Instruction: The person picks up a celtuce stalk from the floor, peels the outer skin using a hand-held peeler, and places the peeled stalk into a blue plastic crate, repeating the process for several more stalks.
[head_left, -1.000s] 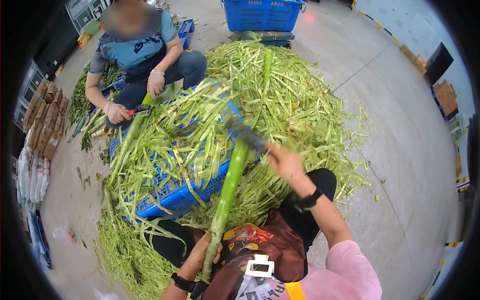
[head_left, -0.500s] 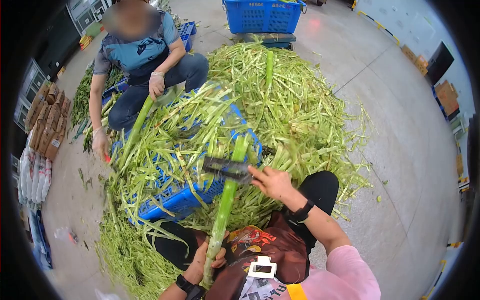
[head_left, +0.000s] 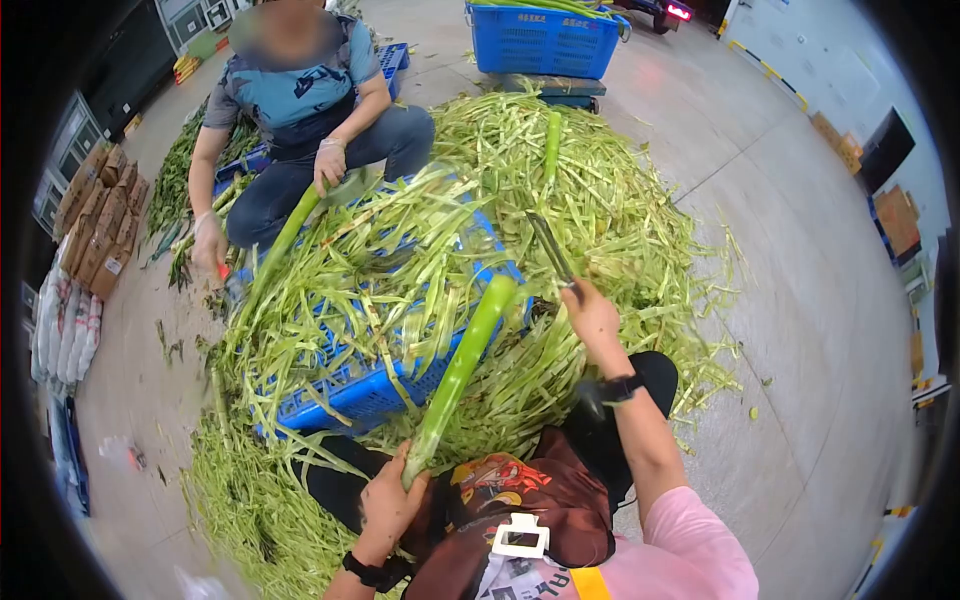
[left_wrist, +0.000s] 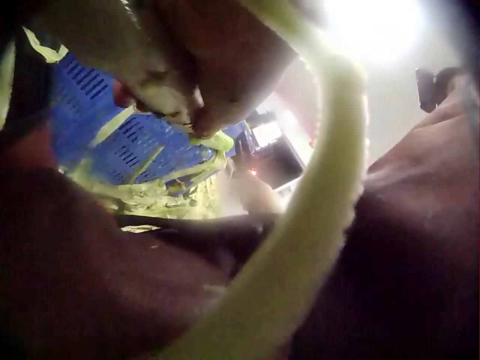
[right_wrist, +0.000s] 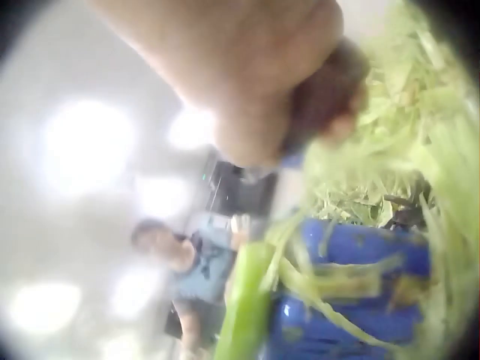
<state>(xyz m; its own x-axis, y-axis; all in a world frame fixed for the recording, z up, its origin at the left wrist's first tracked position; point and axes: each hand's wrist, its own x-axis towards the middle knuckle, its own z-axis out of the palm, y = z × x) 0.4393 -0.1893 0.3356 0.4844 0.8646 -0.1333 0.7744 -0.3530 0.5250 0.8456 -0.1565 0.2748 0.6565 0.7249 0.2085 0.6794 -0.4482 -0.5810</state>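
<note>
In the head view my left hand [head_left: 392, 505] grips the lower end of a peeled green lettuce stem [head_left: 460, 375], which slants up and away over my lap. My right hand [head_left: 597, 325] holds a dark, long-bladed peeler [head_left: 550, 250] by its near end, to the right of the stem's tip and apart from it. A blue crate [head_left: 375, 395] heaped with peel strips [head_left: 370, 290] stands just beyond. The right wrist view shows the stem's bright green end [right_wrist: 246, 300] beside the blue crate [right_wrist: 352, 322], with the right hand [right_wrist: 255, 82] blurred above.
Opposite me a squatting person [head_left: 300, 95] in gloves holds another stem [head_left: 290, 235] and a red-handled tool [head_left: 228, 275]. Peelings [head_left: 620, 230] pile up around the crate, with one stem [head_left: 552, 145] lying on top. A second blue crate [head_left: 545, 42] stands at the back.
The peeler ran along the stem, then came off it to the right and turned upright. My left hand and the stem's lower end rose slightly. The other person's tool hand moved down from their stem.
</note>
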